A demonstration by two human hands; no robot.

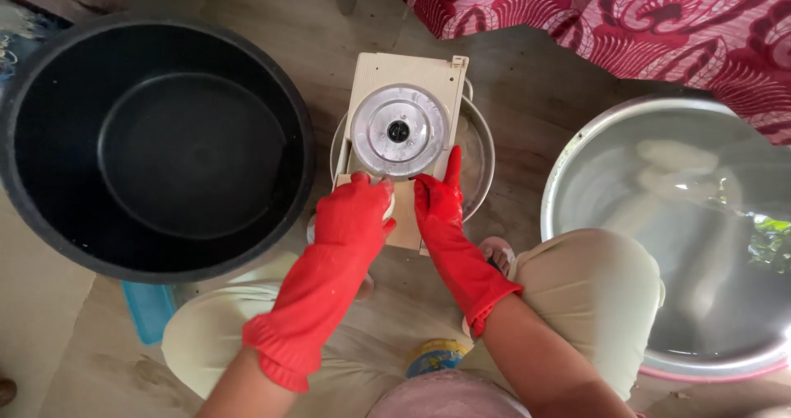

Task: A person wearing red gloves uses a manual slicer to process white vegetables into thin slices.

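Nearest the camera, two knees in pale cloth frame the work, and both forearms reach forward in glossy red rubber gloves with ruffled cuffs. The left hand (354, 212) curls over the near end of a cream slicer board (405, 97), fingers bunched together and pressing down on something pale beneath them; what it is I cannot tell. The right hand (438, 200) lies along the board's right edge, fingers held flat together, with the forefinger stretched up beside the disc, seemingly to steady the board while the other hand bears down.

Just beyond the fingertips sits a round, shiny metal disc (400, 130) with a dark centre hole, set into the flat, matte board. The board bridges a small steel bowl (482, 150), probably so whatever passes through drops inside.

Left of the fingers stands a large black tub (33, 121), smooth-walled and round. To the right, a wide steel basin (577, 179) holds water with pale long pieces under the surface. Farthest off hangs red patterned cloth (618, 14).
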